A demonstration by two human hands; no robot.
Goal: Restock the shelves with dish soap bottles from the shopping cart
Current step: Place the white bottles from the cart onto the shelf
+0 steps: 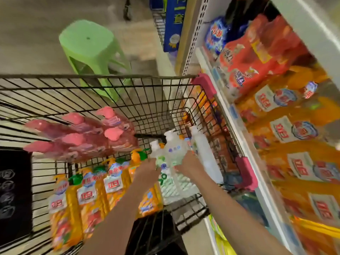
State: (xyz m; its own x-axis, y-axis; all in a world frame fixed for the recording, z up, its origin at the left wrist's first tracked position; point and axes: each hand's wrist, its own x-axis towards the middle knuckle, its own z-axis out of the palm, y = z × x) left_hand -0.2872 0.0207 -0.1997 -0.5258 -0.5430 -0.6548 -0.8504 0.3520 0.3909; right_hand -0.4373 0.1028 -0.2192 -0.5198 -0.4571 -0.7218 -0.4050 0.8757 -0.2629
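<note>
We locate the dish soap in the shopping cart [92, 76]. Orange bottles [86, 199] with red 立白 labels lie along its near edge, and clear bottles stand at its right edge. The left hand [148, 168] grasps one clear bottle [156, 153] below its white cap. The right hand [187, 162] grasps the neighbouring blue-logo bottle [173, 148]. The shelves [246, 144], just beside the cart's right edge, carry shelved bottles [287, 129] labelled 立白. Other print is blurred.
</note>
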